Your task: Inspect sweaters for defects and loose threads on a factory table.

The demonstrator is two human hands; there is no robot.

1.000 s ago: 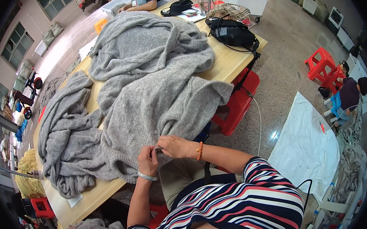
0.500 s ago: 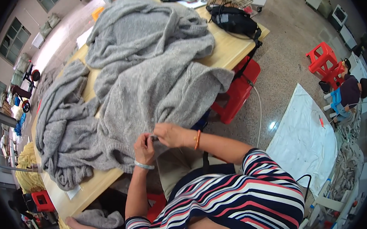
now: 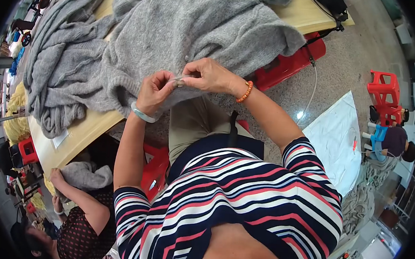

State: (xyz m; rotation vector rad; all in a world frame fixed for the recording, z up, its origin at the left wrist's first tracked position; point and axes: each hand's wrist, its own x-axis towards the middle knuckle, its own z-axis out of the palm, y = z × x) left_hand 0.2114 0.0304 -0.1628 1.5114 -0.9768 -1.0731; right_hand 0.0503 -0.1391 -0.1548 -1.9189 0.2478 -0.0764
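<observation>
A large grey knitted garment (image 3: 154,36) spreads in folds over the table, its near edge hanging toward my lap. My left hand (image 3: 151,93), with a pale bangle at the wrist, pinches a small bit of this knit at the near edge. Right beside it, my right hand (image 3: 212,76), with an orange beaded bracelet, pinches the same spot. The fingertips of both hands almost meet. A small pale piece shows between them, too small to name. Just above the fingers, a small shiny dot (image 3: 187,58) sits on the knit.
The pale wooden table (image 3: 79,144) runs along my left and front. A co-worker (image 3: 83,222) at lower left handles grey knit (image 3: 86,175). A red stool (image 3: 294,63) stands by the table, a black bag (image 3: 334,6) on it. A white sheet (image 3: 334,143) covers floor at right.
The view has tipped downward, so the table and garment sit higher in the picture and the co-worker shows more. My hands stay together at the knit's edge, with the fingers slightly shifted.
</observation>
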